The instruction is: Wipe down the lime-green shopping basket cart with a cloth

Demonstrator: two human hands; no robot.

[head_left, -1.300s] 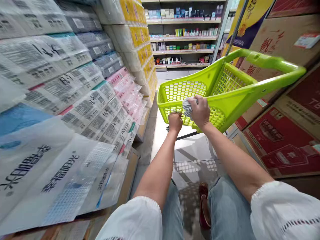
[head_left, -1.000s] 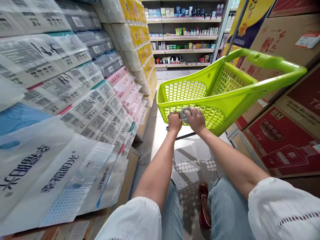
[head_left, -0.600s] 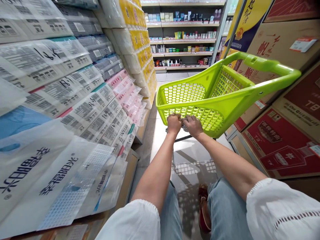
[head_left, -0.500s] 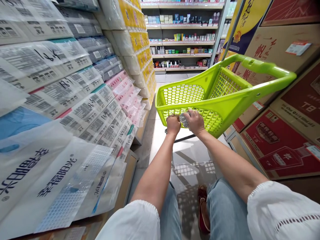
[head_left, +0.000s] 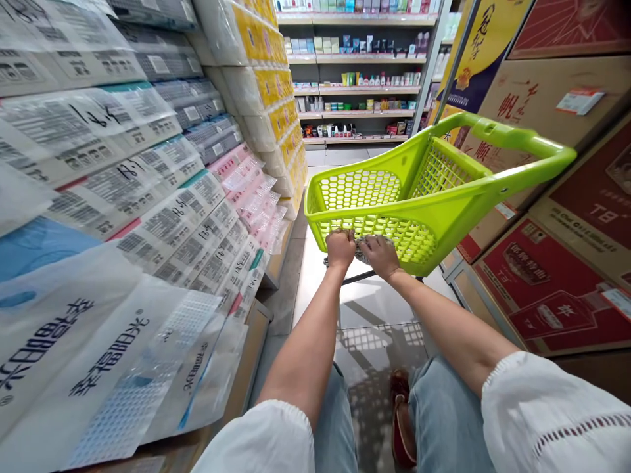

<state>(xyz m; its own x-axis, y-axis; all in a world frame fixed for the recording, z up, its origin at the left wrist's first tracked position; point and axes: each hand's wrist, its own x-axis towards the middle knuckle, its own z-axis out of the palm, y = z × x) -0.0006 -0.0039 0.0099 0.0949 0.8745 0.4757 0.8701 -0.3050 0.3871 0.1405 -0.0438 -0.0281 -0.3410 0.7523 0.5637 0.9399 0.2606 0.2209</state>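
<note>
A lime-green plastic shopping cart (head_left: 434, 197) with a mesh basket stands in the aisle ahead of me, tilted, its handle up at the right. My left hand (head_left: 340, 248) is closed in a fist against the near wall of the basket, gripping its mesh. My right hand (head_left: 378, 254) is beside it, fingers closed on a small grey-and-white cloth (head_left: 362, 248) pressed against the same wall. Most of the cloth is hidden between my hands.
Stacked packs of tissue paper (head_left: 148, 197) fill the left side of the aisle. Brown and red cardboard boxes (head_left: 552, 276) line the right. Shelves of bottles (head_left: 359, 79) close the far end. The tiled floor (head_left: 365, 309) runs between them.
My right hand has come down from the basket's rim with the cloth and moved back and forth low on the near wall beside my left hand. The cart shifted slightly left.
</note>
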